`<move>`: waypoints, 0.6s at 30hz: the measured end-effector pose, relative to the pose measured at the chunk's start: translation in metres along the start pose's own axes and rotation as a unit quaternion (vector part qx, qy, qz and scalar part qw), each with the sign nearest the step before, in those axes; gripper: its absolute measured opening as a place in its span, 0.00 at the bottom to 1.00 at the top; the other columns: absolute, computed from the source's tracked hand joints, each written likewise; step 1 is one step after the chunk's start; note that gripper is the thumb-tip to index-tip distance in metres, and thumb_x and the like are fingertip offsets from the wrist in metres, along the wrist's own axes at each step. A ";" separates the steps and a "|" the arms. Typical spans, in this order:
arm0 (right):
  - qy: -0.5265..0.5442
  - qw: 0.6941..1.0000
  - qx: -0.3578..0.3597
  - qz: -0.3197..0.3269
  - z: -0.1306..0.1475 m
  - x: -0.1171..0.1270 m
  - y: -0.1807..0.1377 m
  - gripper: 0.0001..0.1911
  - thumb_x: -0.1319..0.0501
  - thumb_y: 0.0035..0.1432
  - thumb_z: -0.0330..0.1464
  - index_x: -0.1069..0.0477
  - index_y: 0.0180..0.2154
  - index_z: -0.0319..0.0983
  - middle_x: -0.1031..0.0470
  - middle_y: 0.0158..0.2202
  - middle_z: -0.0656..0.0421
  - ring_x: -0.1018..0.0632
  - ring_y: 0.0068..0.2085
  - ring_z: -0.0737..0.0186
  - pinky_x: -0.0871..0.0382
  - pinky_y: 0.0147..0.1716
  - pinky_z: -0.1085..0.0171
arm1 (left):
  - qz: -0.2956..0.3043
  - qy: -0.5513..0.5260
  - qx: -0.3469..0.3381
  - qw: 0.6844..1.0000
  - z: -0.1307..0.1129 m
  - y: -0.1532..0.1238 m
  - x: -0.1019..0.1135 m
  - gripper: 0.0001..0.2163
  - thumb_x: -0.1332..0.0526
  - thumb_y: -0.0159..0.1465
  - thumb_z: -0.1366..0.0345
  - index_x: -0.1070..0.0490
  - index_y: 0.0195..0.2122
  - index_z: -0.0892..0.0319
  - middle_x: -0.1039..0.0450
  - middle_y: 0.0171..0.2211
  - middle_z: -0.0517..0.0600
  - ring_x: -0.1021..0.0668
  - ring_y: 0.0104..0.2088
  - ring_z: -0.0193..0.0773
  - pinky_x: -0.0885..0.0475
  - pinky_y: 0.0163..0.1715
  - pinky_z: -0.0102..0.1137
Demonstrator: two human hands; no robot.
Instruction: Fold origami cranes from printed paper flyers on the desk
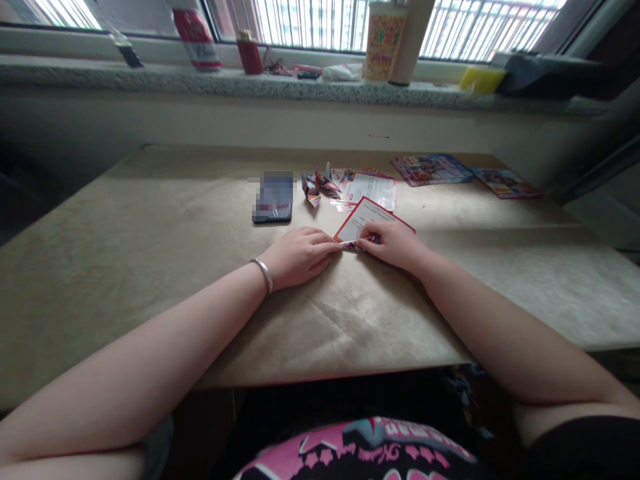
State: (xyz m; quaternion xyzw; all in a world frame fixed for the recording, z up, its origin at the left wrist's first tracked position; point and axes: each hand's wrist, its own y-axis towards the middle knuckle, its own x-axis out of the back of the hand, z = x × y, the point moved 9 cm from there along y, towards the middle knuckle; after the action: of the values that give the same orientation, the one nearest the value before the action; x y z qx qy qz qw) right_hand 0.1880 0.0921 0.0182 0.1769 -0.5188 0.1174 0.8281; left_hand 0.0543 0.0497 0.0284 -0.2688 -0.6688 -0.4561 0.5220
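A printed paper sheet (367, 217), pale with a red border, lies at an angle on the table between my hands. Its near edge is folded up into a narrow, colourful strip (350, 245). My left hand (303, 257) has its fingertips closed on the left end of that strip. With bent fingers, my right hand (393, 241) pinches the strip farther right and covers part of the sheet. Beyond the sheet sit small folded paper pieces (313, 190) with a colourful print, next to several loose printed sheets (375, 190).
A dark phone (275, 197), partly blurred, lies left of the folded pieces. Farther right are a stack of colourful cards (433, 169) and another small pile (507, 182). On the windowsill (300, 85) stand a red can (197, 40), a patterned cup (384, 41) and a yellow item (483, 79).
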 end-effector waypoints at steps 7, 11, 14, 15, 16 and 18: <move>-0.012 0.999 -0.033 -0.008 -0.011 -0.006 0.004 0.10 0.39 0.57 0.39 0.27 0.29 0.41 0.22 0.32 0.59 0.26 0.33 0.62 0.41 0.30 0.66 | 0.008 0.018 0.056 0.998 0.001 0.002 -0.003 0.14 0.46 0.67 0.64 0.26 0.51 0.59 0.24 0.43 0.54 0.24 0.43 0.42 0.26 0.44 0.37; -0.031 0.999 -0.044 -0.006 -0.013 -0.007 0.006 0.10 0.39 0.57 0.40 0.27 0.30 0.41 0.22 0.32 0.58 0.25 0.34 0.62 0.40 0.30 0.65 | 0.001 0.028 0.071 0.997 0.000 0.004 -0.003 0.14 0.46 0.68 0.63 0.25 0.48 0.59 0.25 0.41 0.55 0.25 0.42 0.42 0.27 0.44 0.37; -0.039 0.998 -0.050 -0.003 -0.014 -0.006 0.008 0.11 0.39 0.57 0.41 0.27 0.29 0.41 0.22 0.32 0.58 0.25 0.35 0.61 0.40 0.30 0.65 | -0.002 0.033 0.076 0.997 -0.001 0.004 -0.003 0.14 0.47 0.68 0.63 0.25 0.47 0.60 0.25 0.40 0.55 0.25 0.42 0.42 0.27 0.44 0.37; -0.040 0.998 -0.051 -0.002 -0.014 -0.006 0.008 0.11 0.38 0.57 0.42 0.27 0.29 0.41 0.22 0.33 0.59 0.25 0.35 0.61 0.40 0.30 0.65 | -0.003 0.035 0.076 0.996 -0.001 0.004 -0.003 0.14 0.46 0.68 0.63 0.25 0.47 0.60 0.25 0.40 0.54 0.25 0.42 0.42 0.27 0.44 0.37; -0.039 0.998 -0.052 0.000 -0.015 -0.006 0.009 0.11 0.38 0.57 0.42 0.27 0.29 0.41 0.22 0.33 0.59 0.25 0.35 0.61 0.41 0.30 0.65 | -0.004 0.036 0.077 0.996 -0.002 0.004 -0.002 0.14 0.46 0.67 0.63 0.25 0.47 0.60 0.25 0.40 0.54 0.25 0.42 0.42 0.27 0.44 0.37; -0.037 0.998 -0.057 0.002 -0.016 -0.006 0.009 0.11 0.38 0.56 0.42 0.27 0.29 0.41 0.22 0.33 0.59 0.25 0.34 0.61 0.41 0.29 0.65 | -0.005 0.039 0.078 0.996 -0.001 0.004 -0.002 0.14 0.46 0.67 0.63 0.25 0.48 0.60 0.25 0.41 0.54 0.25 0.42 0.42 0.27 0.44 0.37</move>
State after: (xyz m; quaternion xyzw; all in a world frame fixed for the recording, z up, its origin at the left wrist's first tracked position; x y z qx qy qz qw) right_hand 0.1951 0.1071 0.0081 0.1327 -0.5556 0.0831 0.8166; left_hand 0.0593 0.0505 0.0279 -0.2058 -0.6827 -0.4149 0.5651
